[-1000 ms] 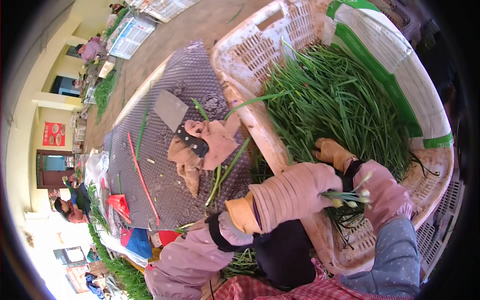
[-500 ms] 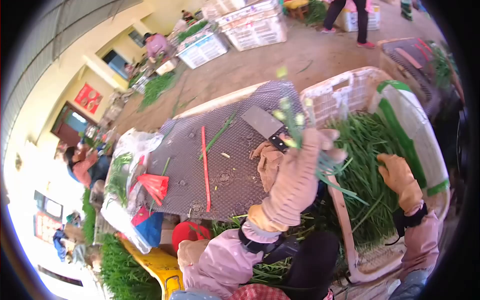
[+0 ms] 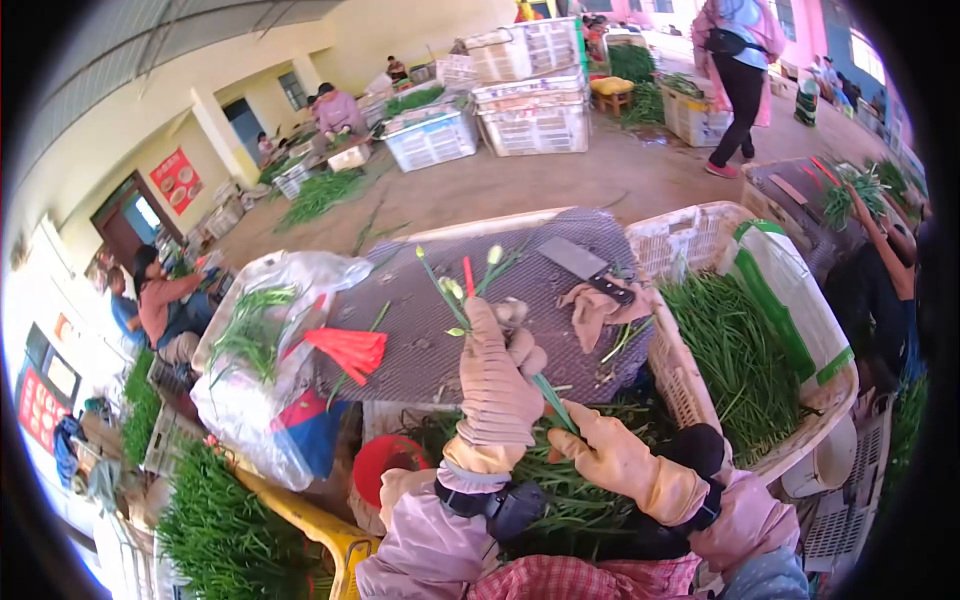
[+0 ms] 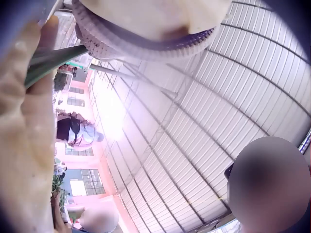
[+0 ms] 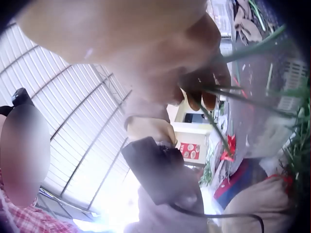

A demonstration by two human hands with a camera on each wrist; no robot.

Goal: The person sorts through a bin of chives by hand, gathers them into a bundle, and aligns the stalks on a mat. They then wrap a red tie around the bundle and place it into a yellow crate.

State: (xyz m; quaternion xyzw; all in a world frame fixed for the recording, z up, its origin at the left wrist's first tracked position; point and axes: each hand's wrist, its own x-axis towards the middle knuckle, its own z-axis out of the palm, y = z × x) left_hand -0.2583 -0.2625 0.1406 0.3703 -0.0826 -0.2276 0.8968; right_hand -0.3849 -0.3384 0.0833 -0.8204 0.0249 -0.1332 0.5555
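My left hand (image 3: pixel 497 375), in a pink and tan glove, grips a small bunch of green flower stalks (image 3: pixel 465 290) upright over the near edge of the grey mat table (image 3: pixel 420 340). Pale buds top the stalks. My right hand (image 3: pixel 600 450), in a tan glove, pinches the stalks' lower ends (image 3: pixel 555 405) just below the left hand. In the right wrist view the glove fingertips (image 5: pixel 206 97) close on thin green stalks (image 5: pixel 228 92). A stalk (image 4: pixel 53 58) crosses beside the glove in the left wrist view.
A white crate (image 3: pixel 690 410) full of green stalks (image 3: pixel 740 350) stands to the right. On the mat lie a cleaver (image 3: pixel 585 265), a cloth (image 3: pixel 600 305) and red bands (image 3: pixel 350 350). A plastic bag (image 3: pixel 250 340) and red bucket (image 3: pixel 385 460) sit left. People work around.
My left hand carried the bunch from the crate leftward to the table's near edge. My right hand left the crate and took hold of the stalks' lower ends. The head view swung left and up.
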